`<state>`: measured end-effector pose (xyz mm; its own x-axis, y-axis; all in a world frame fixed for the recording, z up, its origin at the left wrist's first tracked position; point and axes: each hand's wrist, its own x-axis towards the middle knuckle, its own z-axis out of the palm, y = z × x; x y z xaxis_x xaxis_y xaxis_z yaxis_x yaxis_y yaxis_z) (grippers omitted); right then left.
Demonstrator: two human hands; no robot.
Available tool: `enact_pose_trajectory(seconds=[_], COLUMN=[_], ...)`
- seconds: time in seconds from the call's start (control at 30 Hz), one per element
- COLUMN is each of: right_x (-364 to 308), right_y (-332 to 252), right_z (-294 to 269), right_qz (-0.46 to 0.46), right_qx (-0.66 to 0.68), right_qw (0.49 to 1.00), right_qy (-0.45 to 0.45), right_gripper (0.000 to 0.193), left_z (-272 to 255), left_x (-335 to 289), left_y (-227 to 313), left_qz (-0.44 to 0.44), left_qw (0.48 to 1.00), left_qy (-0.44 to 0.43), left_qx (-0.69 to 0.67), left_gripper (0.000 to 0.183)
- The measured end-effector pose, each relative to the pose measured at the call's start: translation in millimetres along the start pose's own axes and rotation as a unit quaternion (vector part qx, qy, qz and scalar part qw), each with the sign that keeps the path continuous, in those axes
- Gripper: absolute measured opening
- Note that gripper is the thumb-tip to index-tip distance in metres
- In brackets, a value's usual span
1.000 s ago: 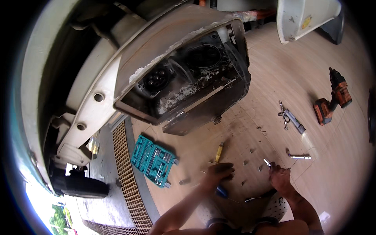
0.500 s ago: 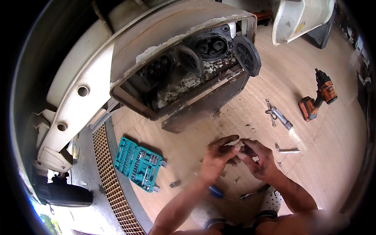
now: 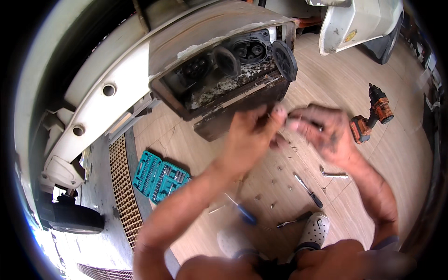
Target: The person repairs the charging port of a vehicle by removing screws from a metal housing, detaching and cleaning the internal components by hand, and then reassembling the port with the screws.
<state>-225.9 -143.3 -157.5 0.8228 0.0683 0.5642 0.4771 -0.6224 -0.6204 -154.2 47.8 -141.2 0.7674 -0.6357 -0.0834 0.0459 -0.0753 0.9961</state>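
Both dirt-smudged hands are raised close together above the floor, just in front of a rusty open metal box. My left hand [image 3: 249, 140] is closed, its thumb and fingers pinched near the right fingertips. My right hand [image 3: 329, 133] has its fingers curled together towards the left. Whatever is between the fingers is too small and blurred to name. Beyond them, the box [image 3: 219, 25] holds a round black socket [image 3: 251, 51] with its round cap [image 3: 284, 60] swung out. A second black cap [image 3: 226, 61] stands open beside another, darker socket.
A teal socket set case [image 3: 158, 177] lies open at left by a floor grating [image 3: 122, 182]. An orange-black cordless impact driver [image 3: 373, 112] stands at right. Near my feet lie a blue-handled screwdriver [image 3: 246, 215], a black-handled screwdriver [image 3: 309, 192], a ratchet [image 3: 294, 220] and several small pieces.
My two hands have risen and moved forward towards the metal box, staying close together. The right hand has swung a little outward. The view has shifted, showing more floor and tools near my feet.
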Motion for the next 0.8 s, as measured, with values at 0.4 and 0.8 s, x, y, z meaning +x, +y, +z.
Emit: enact_pose_trajectory(seconds=[0.4, 0.8], right_x=[99, 87], right_y=[-14, -6], right_z=[-43, -18], right_qz=[-0.132, -0.080], right_qx=[-0.425, -0.364], right_qw=[0.895, 0.925], right_qy=[0.002, 0.074], right_gripper=[0.018, 0.022], left_z=[47, 12], left_x=[69, 60], left_y=[14, 15], left_qz=[0.142, 0.162], left_qw=[0.890, 0.819], left_qy=[0.285, 0.140], left_qx=[-0.327, -0.532], left_gripper=[0.020, 0.034])
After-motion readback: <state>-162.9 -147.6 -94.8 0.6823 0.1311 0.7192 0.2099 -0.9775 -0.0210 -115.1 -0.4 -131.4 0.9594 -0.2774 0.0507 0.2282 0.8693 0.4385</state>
